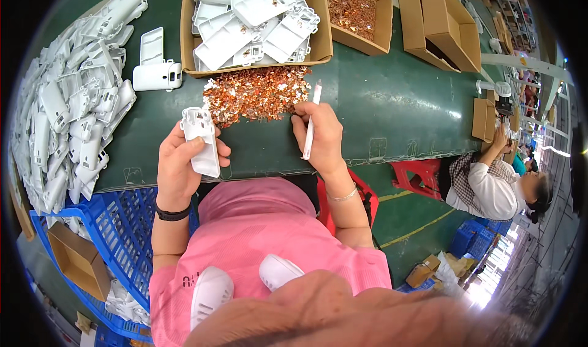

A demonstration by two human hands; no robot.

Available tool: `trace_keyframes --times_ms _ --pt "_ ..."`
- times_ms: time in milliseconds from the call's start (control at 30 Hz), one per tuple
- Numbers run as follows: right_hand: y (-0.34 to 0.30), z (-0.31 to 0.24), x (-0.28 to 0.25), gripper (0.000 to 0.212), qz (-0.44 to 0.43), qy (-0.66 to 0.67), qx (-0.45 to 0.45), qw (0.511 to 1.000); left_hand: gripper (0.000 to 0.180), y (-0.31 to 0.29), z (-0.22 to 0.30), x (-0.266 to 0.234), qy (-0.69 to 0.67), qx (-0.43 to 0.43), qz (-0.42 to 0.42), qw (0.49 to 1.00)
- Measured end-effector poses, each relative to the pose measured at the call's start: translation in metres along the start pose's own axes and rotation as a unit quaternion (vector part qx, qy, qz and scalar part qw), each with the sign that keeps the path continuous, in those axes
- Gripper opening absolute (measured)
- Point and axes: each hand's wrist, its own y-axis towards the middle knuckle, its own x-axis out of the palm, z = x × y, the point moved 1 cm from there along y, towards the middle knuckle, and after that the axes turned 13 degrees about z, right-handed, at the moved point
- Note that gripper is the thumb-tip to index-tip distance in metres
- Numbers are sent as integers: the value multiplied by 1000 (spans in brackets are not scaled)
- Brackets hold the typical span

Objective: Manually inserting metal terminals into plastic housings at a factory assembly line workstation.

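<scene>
The open cardboard box (323,22) holds white plastic housings (223,44); the adjoining carton (361,42), small copper-coloured pieces (352,10). Left hand (174,157) pinches one housing (205,145) before the loose copper-coloured pile (254,93); right hand (326,135) clasps a white pen-like tool (310,129), its fingertip contact unclear.

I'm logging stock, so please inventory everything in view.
Main carton: one, brown, top centre
Casing heap: uncounted, white, table's left
Loose casings: two, white, between them
Small pieces: uncounted, coppery, table centre
Pieces carton: one, brown, beside main carton
Stacked cartons: two, brown, farther right
Table: one, green, upper centre
Basket: one, blue, lower left
Stools: two, red, near table
Co-worker: one, white sleeves, right
Shirt: one, pink, bottom centre
Shoes: two, white, bottom
Left hand: one, holding white casing
Right hand: one, holding white pen-like tool
</scene>
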Motion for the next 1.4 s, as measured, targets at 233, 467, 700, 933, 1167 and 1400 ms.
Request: trace_keyframes --times_ms 233,467,700,933,1167,1400 --pt "15 3 10 27 27 7 -10 1000 37 14 4 1 50 8 -15 999" --pt "12 3 5 26 -40 -51 -53 996 44 5 13 21 86 9 -19 996" --pt "-2 -5 -2 30 -49 18 28 998 35 -16 5 64 153 -10 118 981" --pt "-2 -23 15 35 89 155 -63 982 37 -15 2 102 388 -16 115 915" --pt "2 -39 23 28 80 89 -161 980 30 32 -59 41 257 63 1 964" --pt "1 -50 20 32 123 94 -112 982 28 43 -75 34 95 241 -194 946"
